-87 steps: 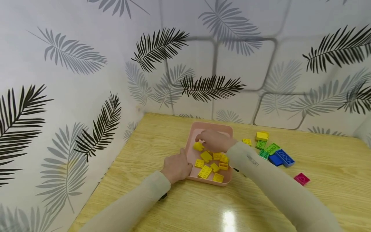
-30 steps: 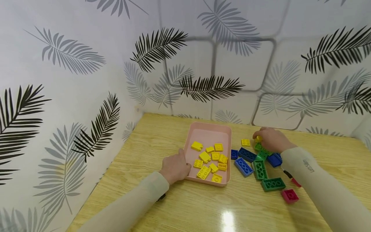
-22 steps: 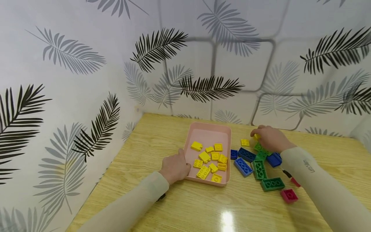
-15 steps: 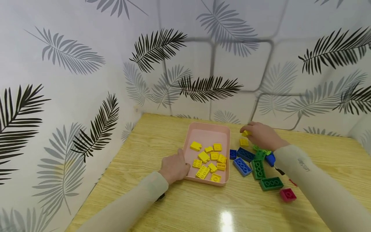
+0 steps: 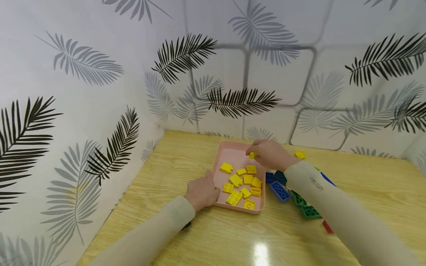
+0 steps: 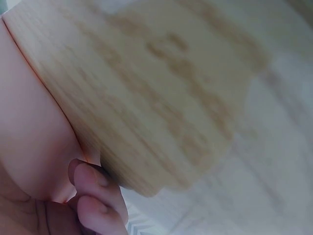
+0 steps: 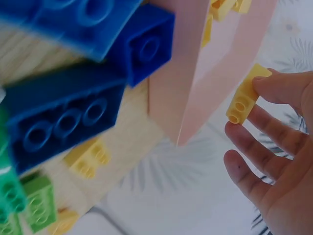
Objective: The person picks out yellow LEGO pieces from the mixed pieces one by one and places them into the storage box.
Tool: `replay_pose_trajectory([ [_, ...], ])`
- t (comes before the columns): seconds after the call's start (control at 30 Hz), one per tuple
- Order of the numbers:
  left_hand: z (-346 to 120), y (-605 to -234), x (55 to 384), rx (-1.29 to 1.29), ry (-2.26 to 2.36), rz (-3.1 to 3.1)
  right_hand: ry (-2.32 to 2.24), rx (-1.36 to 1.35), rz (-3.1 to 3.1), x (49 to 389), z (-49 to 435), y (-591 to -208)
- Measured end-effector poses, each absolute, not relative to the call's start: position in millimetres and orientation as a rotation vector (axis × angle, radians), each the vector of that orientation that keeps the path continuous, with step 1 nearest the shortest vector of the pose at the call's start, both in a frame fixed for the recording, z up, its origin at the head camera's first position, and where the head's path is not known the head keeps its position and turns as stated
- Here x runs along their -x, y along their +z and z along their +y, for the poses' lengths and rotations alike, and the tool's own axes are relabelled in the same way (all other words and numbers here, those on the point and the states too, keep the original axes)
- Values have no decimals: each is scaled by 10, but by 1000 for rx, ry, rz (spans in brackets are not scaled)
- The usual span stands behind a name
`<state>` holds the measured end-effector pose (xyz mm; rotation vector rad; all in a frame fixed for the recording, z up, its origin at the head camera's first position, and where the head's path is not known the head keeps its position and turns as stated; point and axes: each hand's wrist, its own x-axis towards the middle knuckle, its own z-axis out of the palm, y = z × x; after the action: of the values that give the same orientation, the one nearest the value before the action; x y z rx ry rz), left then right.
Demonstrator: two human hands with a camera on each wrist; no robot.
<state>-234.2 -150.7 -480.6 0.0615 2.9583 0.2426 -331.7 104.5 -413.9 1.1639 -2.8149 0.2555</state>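
My left hand (image 5: 202, 192) grips the near-left side of a pink plastic tray (image 5: 233, 153). In the left wrist view its curled fingers (image 6: 95, 191) show beside the tray's pink wall. Over the tray's far-right corner, my right hand (image 5: 271, 153) pinches a small yellow toy brick (image 5: 252, 155). The right wrist view shows that brick (image 7: 248, 93) between thumb and fingertips, above the tray's wall, two studs visible. Several yellow bricks (image 5: 234, 198) lie scattered on the tray floor, mostly in its nearer half.
Blue bricks (image 5: 280, 191) lie close to the tray's right side. Green bricks (image 5: 311, 212) and a red brick (image 5: 327, 226) are partly hidden under my right sleeve. A yellow brick (image 5: 300, 154) lies farther back on the wooden table (image 5: 186, 151). A leaf-patterned wall covering stands behind.
My right hand left the tray for the brick pile, took a yellow brick there and carried it left over the tray's far-right corner. My left hand stayed on the tray.
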Motion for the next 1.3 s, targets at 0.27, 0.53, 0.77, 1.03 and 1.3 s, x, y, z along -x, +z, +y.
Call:
replay_pose_trajectory([
  [0.27,-1497,-4820,2354,-41,233,2956,234,-1170,-2921,3379,763,-4238],
  [0.53,-1484,-4826,2346,-64,209,2978,222,-1194,-2920,3396,697,-4312],
  [0.77,-1509,-4814,2343,-79,211,2979,250,-1180,-2905,3396,734,-4332],
  [1.03,-1520,-4802,2336,-63,224,2973,305,-1085,-2855,3392,993,-4299],
  [1.3,-1503,-4819,2343,-62,192,2974,305,-952,-2799,3391,1387,-4278],
])
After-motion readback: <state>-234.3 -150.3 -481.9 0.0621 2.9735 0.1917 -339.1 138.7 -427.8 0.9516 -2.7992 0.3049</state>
